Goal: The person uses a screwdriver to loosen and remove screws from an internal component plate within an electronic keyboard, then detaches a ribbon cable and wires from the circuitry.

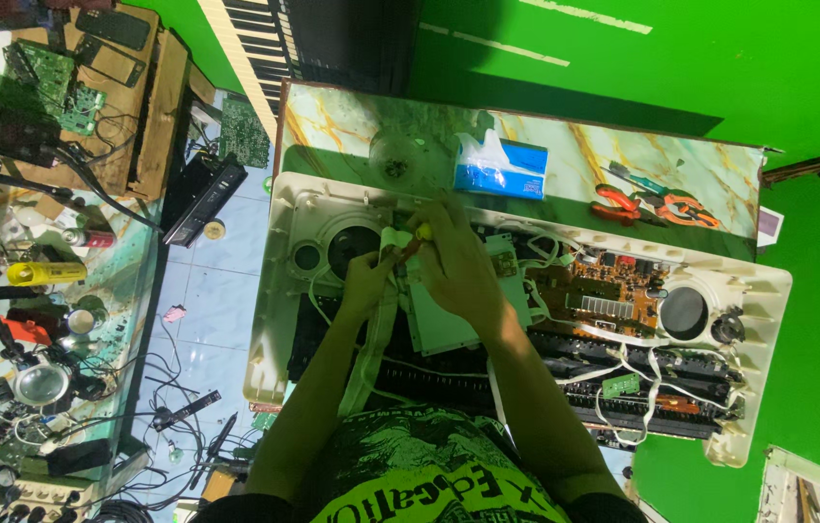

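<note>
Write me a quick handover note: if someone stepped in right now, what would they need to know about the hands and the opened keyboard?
Left hand: pinching the end of a wide flat ribbon cable beside the round speaker.
Right hand: grip closed on a yellow-handled screwdriver, tip hidden, over the pale cover plate.
Opened keyboard shell: lies back-up, orange circuit board exposed, white wires loose.
Pliers and tissue box sit on the marble shelf behind.
Done: back cover off. Left: cannot tell which screws remain.
</note>
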